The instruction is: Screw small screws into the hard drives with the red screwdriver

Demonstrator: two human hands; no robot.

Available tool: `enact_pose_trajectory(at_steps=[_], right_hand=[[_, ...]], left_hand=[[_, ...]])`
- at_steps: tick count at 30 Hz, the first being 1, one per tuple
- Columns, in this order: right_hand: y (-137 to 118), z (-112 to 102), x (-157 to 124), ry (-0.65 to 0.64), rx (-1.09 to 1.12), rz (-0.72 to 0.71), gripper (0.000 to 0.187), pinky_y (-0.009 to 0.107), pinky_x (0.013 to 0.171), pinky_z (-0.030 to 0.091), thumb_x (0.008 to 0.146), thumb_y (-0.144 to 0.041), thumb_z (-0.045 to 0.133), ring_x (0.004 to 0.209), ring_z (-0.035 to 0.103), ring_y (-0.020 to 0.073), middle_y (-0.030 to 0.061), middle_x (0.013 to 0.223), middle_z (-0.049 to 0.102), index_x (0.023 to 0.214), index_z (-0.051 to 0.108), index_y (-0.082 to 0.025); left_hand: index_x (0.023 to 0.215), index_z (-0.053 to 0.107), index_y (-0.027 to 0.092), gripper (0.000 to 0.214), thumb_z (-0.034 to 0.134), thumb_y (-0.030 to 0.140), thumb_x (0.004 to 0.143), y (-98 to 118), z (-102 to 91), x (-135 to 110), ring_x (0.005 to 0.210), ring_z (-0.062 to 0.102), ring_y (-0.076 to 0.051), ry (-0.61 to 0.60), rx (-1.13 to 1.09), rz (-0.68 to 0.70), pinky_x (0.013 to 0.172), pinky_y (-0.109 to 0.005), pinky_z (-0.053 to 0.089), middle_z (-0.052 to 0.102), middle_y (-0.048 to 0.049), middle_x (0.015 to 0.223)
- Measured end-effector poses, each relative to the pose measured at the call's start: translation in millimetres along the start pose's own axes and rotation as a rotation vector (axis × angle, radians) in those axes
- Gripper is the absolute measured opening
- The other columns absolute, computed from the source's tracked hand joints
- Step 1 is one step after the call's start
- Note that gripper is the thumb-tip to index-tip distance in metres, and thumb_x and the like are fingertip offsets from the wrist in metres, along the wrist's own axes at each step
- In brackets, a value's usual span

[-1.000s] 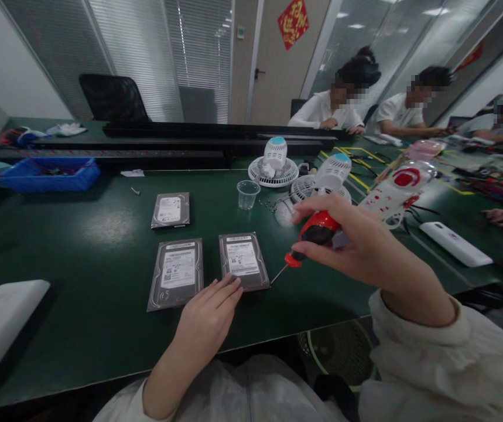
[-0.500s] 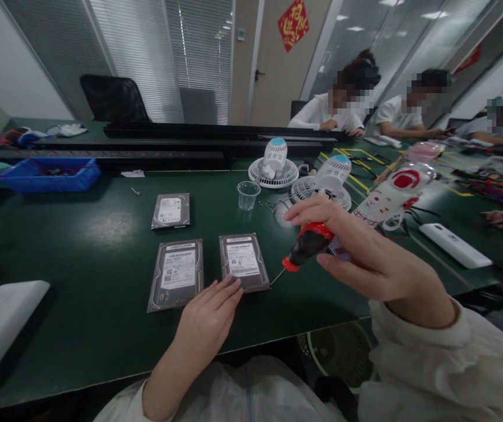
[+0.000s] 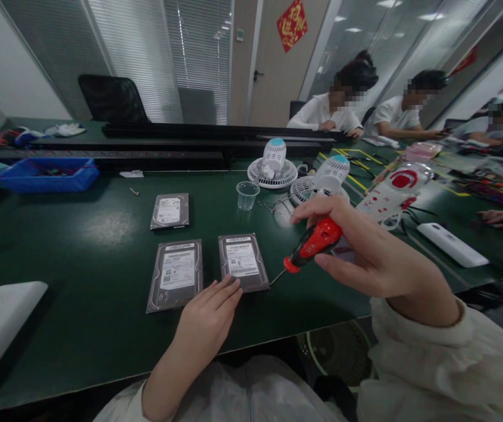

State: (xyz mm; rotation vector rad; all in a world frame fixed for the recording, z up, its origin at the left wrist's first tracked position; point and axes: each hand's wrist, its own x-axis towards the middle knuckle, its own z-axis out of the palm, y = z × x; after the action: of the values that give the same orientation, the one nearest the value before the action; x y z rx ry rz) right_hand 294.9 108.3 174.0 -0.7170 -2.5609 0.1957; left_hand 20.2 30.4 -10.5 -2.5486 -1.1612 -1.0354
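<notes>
My left hand (image 3: 211,313) lies flat with its fingers stretched out, the fingertips on the near left corner of a hard drive (image 3: 241,256). In my right hand (image 3: 356,252) is a red and black screwdriver (image 3: 316,241), gripped by the handle and tilted. Its tip meets the near right corner of that same drive; a screw there is too small to make out. Left of it lies a second hard drive (image 3: 175,274), partly behind my left hand. Farther back rests a third hard drive (image 3: 170,211).
A clear plastic cup (image 3: 247,196) stands beyond the drives, with small screws (image 3: 267,206) beside it. Two white fans (image 3: 273,173) are behind. A blue tray (image 3: 51,176) sits at left, a white power bank-like block (image 3: 5,328) near left. People (image 3: 328,108) sit across the table.
My right hand has turned the screwdriver handle, so more of its red side shows. The screwdriver tip stays at the drive's corner, and my left hand keeps its place.
</notes>
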Motion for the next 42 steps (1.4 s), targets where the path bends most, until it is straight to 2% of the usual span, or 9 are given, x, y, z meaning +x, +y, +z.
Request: enact_pose_trajectory(at_steps=[4, 8, 11, 14, 20, 26, 29, 36, 42], right_hand=[[2, 1, -1, 0.001, 0.121, -0.019, 0.049, 0.032, 0.077, 0.057, 0.095, -0.023, 0.063, 0.087, 0.074, 0.0194, 0.0070, 0.118, 0.074, 0.143, 0.051, -0.025], [5, 4, -1, 0.068, -0.016, 0.077, 0.041, 0.030, 0.063, 0.049, 0.096, -0.046, 0.074, 0.068, 0.068, 0.0176, 0.0015, 0.087, 0.073, 0.127, 0.061, -0.023], [6, 4, -1, 0.043, -0.087, 0.128, 0.046, 0.029, 0.056, 0.042, 0.096, -0.061, 0.072, 0.060, 0.063, 0.0159, 0.0009, 0.078, 0.071, 0.117, 0.065, -0.020], [5, 0, 0, -0.007, -0.048, 0.112, 0.045, 0.029, 0.058, 0.044, 0.097, -0.057, 0.070, 0.063, 0.064, 0.0170, 0.0033, 0.085, 0.072, 0.118, 0.063, -0.019], [-3, -5, 0, -0.046, 0.077, 0.048, 0.035, 0.031, 0.066, 0.053, 0.091, -0.025, 0.064, 0.077, 0.071, 0.0193, 0.0075, 0.106, 0.075, 0.125, 0.057, -0.021], [-2, 4, 1, 0.052, -0.066, 0.104, 0.032, 0.027, 0.055, 0.040, 0.094, -0.045, 0.077, 0.053, 0.058, 0.0128, -0.0033, 0.072, 0.069, 0.110, 0.062, -0.021], [-5, 2, 2, 0.033, -0.061, 0.098, 0.033, 0.028, 0.055, 0.039, 0.094, -0.046, 0.077, 0.054, 0.060, 0.0135, -0.0024, 0.075, 0.071, 0.110, 0.062, -0.021], [-12, -6, 3, -0.059, 0.099, 0.078, 0.034, 0.029, 0.068, 0.053, 0.087, -0.020, 0.065, 0.079, 0.073, 0.0186, 0.0053, 0.103, 0.076, 0.120, 0.058, -0.021], [-4, 3, -2, 0.050, -0.061, 0.098, 0.032, 0.028, 0.059, 0.046, 0.094, -0.045, 0.076, 0.063, 0.065, 0.0151, 0.0009, 0.085, 0.072, 0.111, 0.062, -0.022]], left_hand=[[0.119, 0.077, 0.011, 0.032, 0.048, 0.008, 0.107, 0, 1.4, 0, 0.118, 0.081, -0.031, -0.010, -0.006, -0.003, 0.095, -0.048, 0.071, 0.084, -0.0129, 0.125], [0.119, 0.077, 0.011, 0.032, 0.047, 0.008, 0.107, 1, 1.6, -1, 0.118, 0.081, -0.031, -0.018, -0.015, -0.006, 0.096, -0.048, 0.071, 0.083, -0.0132, 0.125], [0.119, 0.077, 0.011, 0.033, 0.047, 0.008, 0.107, 2, 0.6, 0, 0.119, 0.081, -0.030, -0.018, -0.019, -0.007, 0.096, -0.047, 0.071, 0.083, -0.0131, 0.126], [0.119, 0.077, 0.010, 0.032, 0.047, 0.008, 0.107, 2, -0.7, 0, 0.119, 0.080, -0.031, -0.021, -0.025, -0.009, 0.096, -0.047, 0.071, 0.083, -0.0136, 0.126], [0.121, 0.076, 0.010, 0.033, 0.047, 0.007, 0.107, 1, -1.6, 0, 0.119, 0.080, -0.031, -0.029, -0.011, -0.003, 0.096, -0.047, 0.071, 0.083, -0.0137, 0.126], [0.121, 0.076, 0.012, 0.031, 0.049, 0.007, 0.106, 0, 0.2, -1, 0.119, 0.080, -0.030, -0.025, -0.008, -0.010, 0.098, -0.046, 0.071, 0.083, -0.0126, 0.126], [0.121, 0.076, 0.011, 0.032, 0.048, 0.007, 0.107, 0, 0.1, -1, 0.119, 0.081, -0.030, -0.017, -0.012, -0.015, 0.097, -0.047, 0.071, 0.083, -0.0127, 0.126], [0.121, 0.077, 0.012, 0.033, 0.048, 0.007, 0.106, 0, -0.3, -1, 0.120, 0.080, -0.030, -0.027, -0.009, -0.015, 0.098, -0.046, 0.071, 0.083, -0.0133, 0.126], [0.121, 0.077, 0.012, 0.032, 0.049, 0.008, 0.106, -1, 0.8, -2, 0.120, 0.080, -0.030, -0.033, -0.009, -0.011, 0.099, -0.045, 0.070, 0.083, -0.0130, 0.127]])
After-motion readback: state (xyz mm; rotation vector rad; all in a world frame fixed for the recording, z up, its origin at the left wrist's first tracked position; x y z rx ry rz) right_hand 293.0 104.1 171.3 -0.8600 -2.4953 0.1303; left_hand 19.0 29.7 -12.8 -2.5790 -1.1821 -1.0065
